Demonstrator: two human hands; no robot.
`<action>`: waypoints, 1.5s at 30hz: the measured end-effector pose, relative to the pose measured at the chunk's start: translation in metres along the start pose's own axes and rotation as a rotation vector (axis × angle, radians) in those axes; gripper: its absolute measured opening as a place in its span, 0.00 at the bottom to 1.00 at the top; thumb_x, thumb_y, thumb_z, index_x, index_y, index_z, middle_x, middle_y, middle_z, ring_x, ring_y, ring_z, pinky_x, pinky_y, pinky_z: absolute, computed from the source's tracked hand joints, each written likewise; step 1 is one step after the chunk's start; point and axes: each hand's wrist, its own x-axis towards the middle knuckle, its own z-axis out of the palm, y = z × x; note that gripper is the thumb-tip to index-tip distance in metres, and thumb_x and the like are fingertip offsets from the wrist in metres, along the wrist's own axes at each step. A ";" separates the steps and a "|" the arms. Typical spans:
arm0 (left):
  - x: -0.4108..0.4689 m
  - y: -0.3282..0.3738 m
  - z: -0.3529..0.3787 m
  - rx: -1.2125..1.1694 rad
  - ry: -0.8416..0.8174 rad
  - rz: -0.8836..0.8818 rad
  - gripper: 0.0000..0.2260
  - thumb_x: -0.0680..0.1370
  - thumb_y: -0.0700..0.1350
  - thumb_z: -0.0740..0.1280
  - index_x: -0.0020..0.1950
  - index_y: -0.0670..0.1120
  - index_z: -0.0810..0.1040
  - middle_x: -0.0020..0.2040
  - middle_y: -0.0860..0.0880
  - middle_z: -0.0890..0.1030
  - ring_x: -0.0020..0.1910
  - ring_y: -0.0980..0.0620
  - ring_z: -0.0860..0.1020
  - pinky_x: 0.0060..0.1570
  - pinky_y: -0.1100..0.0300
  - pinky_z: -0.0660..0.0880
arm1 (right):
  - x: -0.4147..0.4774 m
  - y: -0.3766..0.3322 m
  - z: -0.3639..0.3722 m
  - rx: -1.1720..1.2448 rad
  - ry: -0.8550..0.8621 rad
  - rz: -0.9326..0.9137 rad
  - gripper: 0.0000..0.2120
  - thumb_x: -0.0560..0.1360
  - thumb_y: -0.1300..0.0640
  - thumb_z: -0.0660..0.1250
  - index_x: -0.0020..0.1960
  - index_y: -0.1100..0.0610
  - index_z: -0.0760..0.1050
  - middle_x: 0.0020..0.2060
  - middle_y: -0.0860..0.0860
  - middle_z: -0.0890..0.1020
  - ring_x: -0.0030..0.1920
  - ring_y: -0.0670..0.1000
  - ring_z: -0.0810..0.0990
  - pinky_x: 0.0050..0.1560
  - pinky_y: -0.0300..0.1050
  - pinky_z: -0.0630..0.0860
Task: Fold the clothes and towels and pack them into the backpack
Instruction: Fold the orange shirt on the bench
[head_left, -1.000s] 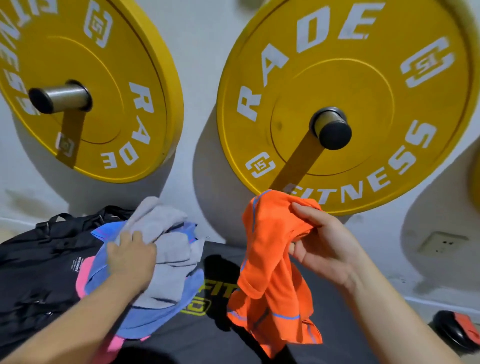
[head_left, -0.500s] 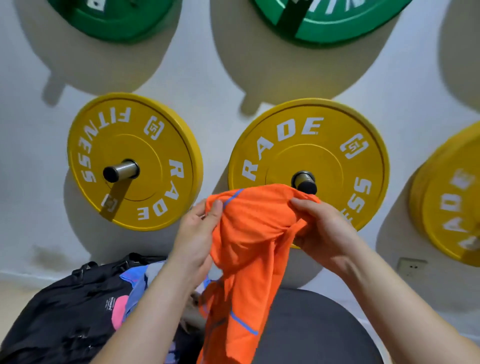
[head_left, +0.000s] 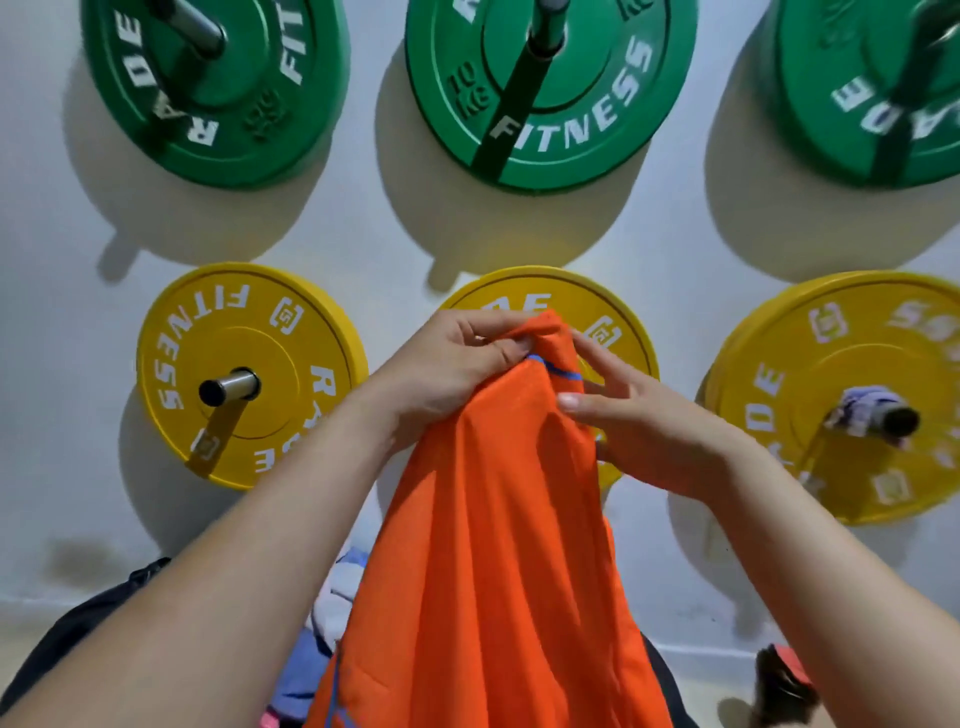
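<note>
An orange garment (head_left: 498, 545) with thin blue trim hangs in front of me, raised to chest height. My left hand (head_left: 441, 374) pinches its top edge from the left. My right hand (head_left: 639, 426) holds the cloth just to the right, fingers lying on the fabric. Below, behind the garment and my left forearm, a heap of blue and grey clothes (head_left: 327, 613) shows partly. The black backpack (head_left: 88, 618) lies at the lower left, mostly hidden by my left arm.
Yellow weight plates (head_left: 249, 374) and green weight plates (head_left: 550, 88) hang on steel pegs on the white wall ahead. A cloth is draped on the right yellow plate's peg (head_left: 867, 410). A dark and red object (head_left: 784, 680) lies on the floor at the lower right.
My left hand left the clothes heap and took hold of the orange garment. Both hands lifted it higher and came close together at its top edge. My view tilted up.
</note>
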 end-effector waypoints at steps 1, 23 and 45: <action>-0.001 0.005 0.008 0.028 -0.013 0.002 0.12 0.79 0.35 0.63 0.60 0.43 0.79 0.47 0.50 0.84 0.46 0.58 0.80 0.48 0.66 0.76 | 0.002 -0.004 0.004 -0.010 -0.056 -0.044 0.37 0.69 0.64 0.74 0.73 0.46 0.64 0.63 0.52 0.79 0.61 0.52 0.78 0.57 0.50 0.76; -0.035 -0.073 -0.016 0.908 0.204 -0.384 0.17 0.68 0.52 0.76 0.29 0.46 0.74 0.28 0.51 0.76 0.29 0.56 0.72 0.31 0.59 0.68 | -0.050 0.064 -0.165 -0.940 0.500 -0.013 0.05 0.73 0.60 0.71 0.39 0.58 0.81 0.31 0.55 0.81 0.30 0.46 0.73 0.31 0.41 0.68; 0.021 -0.069 0.095 0.220 -0.015 -0.103 0.21 0.72 0.27 0.67 0.57 0.50 0.78 0.43 0.56 0.84 0.43 0.63 0.80 0.47 0.66 0.74 | -0.034 0.059 -0.068 -0.584 0.303 -0.107 0.16 0.74 0.68 0.66 0.56 0.52 0.81 0.47 0.49 0.85 0.47 0.47 0.83 0.50 0.48 0.77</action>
